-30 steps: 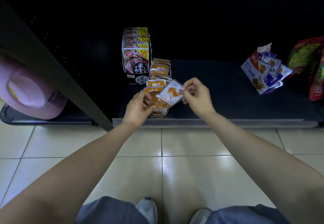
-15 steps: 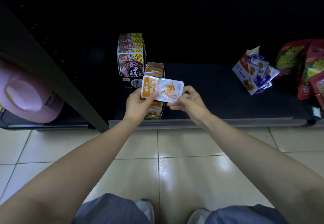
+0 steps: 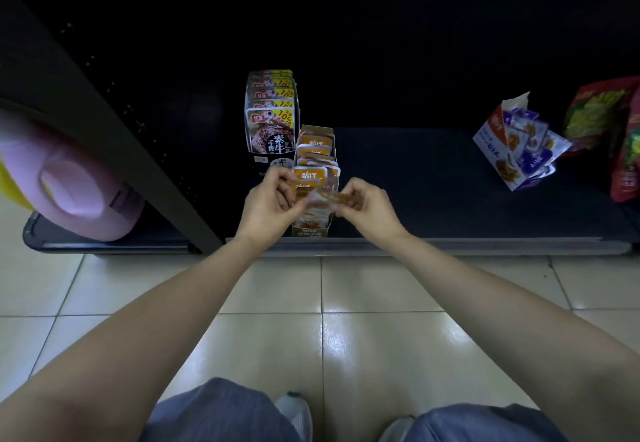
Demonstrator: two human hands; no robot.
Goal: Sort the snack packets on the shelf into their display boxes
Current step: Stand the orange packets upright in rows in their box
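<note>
Plainly, starting at the left of the frame, a pink jug (image 3: 69, 178) and a slanted black upright (image 3: 104, 95) wall off that side, so there is no room to swing out that way. Right of the upright, at centre, a dark display box (image 3: 272, 119) of upright packs stands just behind and beside the orange display box (image 3: 313, 178), whose packets are filed on edge and look nearly full.

The left hand (image 3: 268, 204) has its grip pinched on the left end of a small packet (image 3: 323, 196). The right hand (image 3: 369, 207) pinches the other end. The packet hangs between them just over the front of the orange box and is blurred.

It is probably very light, thin and floppy, with slick film that could slip. The flat sealed ends are likely the best places to hold it, rather than the soft middle. Slotting it in may need one finger to part the row, since the cardboard walls are close on both sides.

To the right, the dark shelf (image 3: 433, 182) lies open behind its pale front lip, giving free room. Further right, a tilted blue-and-white display box (image 3: 491, 143) spills blue packets (image 3: 530, 140), touching red bags (image 3: 609, 123) at the frame edge.
</note>
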